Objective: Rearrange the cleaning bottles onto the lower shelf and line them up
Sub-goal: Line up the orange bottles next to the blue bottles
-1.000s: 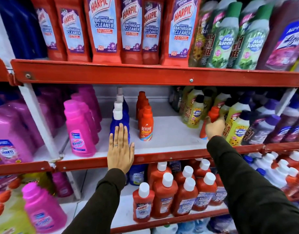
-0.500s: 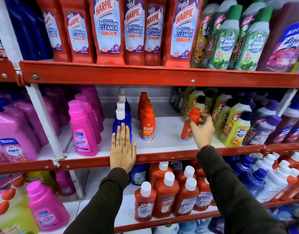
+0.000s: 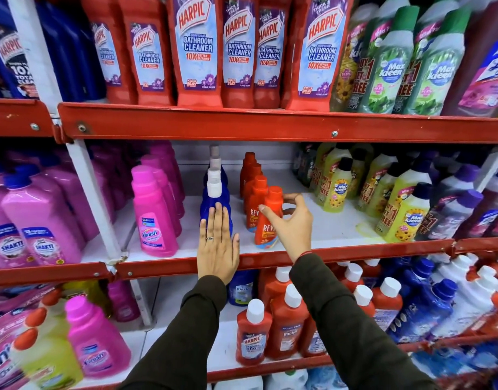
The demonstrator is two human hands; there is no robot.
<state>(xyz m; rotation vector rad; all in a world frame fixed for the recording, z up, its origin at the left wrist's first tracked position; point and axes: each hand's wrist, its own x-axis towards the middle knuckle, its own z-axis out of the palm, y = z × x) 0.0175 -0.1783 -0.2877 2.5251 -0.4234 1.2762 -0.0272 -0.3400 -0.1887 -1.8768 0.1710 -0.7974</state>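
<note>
My right hand (image 3: 291,220) grips a small orange Revive bottle (image 3: 269,218) by its neck, holding it upright at the front of a row of like orange bottles (image 3: 253,175) on the middle shelf (image 3: 326,229). My left hand (image 3: 218,246) lies flat with fingers together against the red shelf edge (image 3: 354,253), in front of a row of blue bottles with white caps (image 3: 214,192). It holds nothing.
Pink Vanish bottles (image 3: 153,215) stand left of the blue row; yellow-green Max Kleen bottles (image 3: 402,215) and purple-capped ones fill the right. Red Harpic bottles (image 3: 198,49) line the shelf above. Below are red bottles with white caps (image 3: 287,322) and blue ones (image 3: 427,308).
My right hand carried the orange bottle from the right side of the shelf leftward to the front of the orange row. My left hand stayed on the shelf edge.
</note>
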